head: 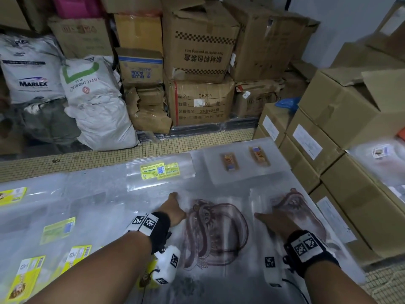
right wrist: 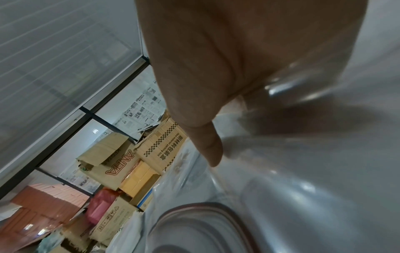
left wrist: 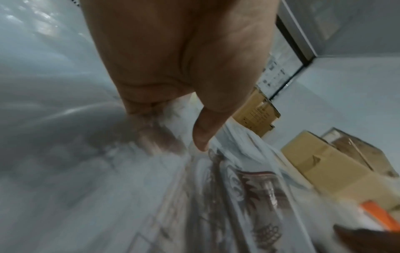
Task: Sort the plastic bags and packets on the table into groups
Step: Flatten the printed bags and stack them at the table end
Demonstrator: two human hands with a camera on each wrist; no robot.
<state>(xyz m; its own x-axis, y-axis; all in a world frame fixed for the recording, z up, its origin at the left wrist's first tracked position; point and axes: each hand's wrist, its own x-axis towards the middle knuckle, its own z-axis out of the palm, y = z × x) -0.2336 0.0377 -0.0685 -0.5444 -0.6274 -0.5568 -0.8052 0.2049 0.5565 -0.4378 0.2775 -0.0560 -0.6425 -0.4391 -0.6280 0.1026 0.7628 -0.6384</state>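
Head view: motion blur over most of the table; the surface is covered in clear film, and edges between overlapping sheets are hard to separate.

Left hand rests at the left edge of a clear plastic bag printed with a brown ornate figure, which lies flat at table centre. Its fingers are hidden under the bag's edge in the head view. In the left wrist view the thumb lies on top of the bunched film and the other fingers show only as a dim shape through the plastic, so the hand appears to pinch the bag's edge; blur prevents certainty.

Right hand lies palm-down on a second brown-printed bag, just right of the first. The fingers look extended and flat; whether they are spread or together cannot be told. In the right wrist view only the thumb is clear; glossy film covers the rest.

Other material, all thin and transparent:
- bags with yellow-green labels, far centre, overlapping; more of the same at the left, cut off by the frame.
- flat clear packets with small orange-brown prints, far right.

Cardboard boxes stacked to the right; white woven sacks and dented cartons beyond the table.
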